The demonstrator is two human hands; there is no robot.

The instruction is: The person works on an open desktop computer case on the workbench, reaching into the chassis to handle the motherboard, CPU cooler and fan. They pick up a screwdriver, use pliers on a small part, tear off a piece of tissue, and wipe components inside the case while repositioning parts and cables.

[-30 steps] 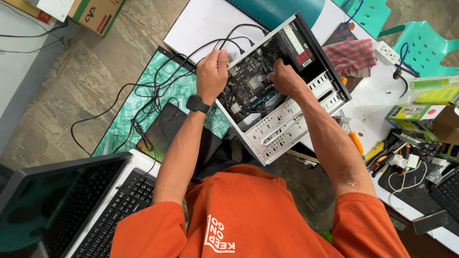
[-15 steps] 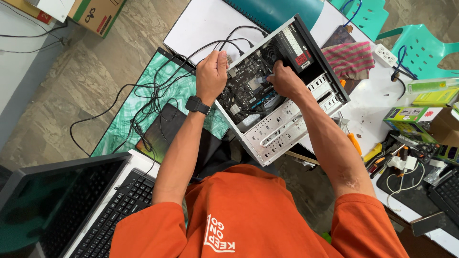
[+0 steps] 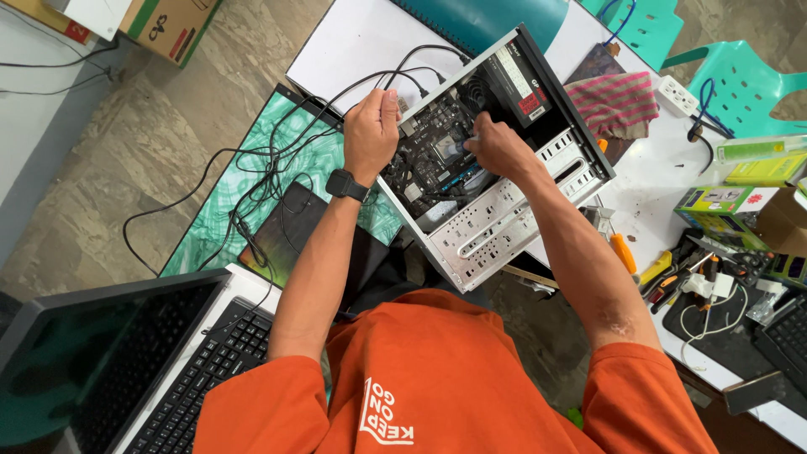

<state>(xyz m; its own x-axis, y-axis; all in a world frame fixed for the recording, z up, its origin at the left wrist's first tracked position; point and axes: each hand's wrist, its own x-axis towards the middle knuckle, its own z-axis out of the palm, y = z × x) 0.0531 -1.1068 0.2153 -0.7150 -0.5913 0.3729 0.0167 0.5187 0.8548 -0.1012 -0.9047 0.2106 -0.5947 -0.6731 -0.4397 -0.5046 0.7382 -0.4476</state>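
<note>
Inside the open computer case (image 3: 504, 227), right hand (image 3: 496, 147) works; left hand (image 3: 371, 126) grips its edge.

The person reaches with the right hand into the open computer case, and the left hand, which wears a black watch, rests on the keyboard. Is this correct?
Not quite. In the head view the left hand rests on the edge of the open computer case, not on the keyboard. The right hand does reach inside, and the black watch is on the left wrist.

I see a white table (image 3: 647, 181) carrying the open computer case (image 3: 496, 223). Right of the case: striped cloth (image 3: 618, 101), white power strip (image 3: 677, 94), green boxes (image 3: 714, 202), orange-handled tools (image 3: 647, 269). Left of the case: green patterned mat (image 3: 252, 168) under black cables (image 3: 277, 160).
</note>
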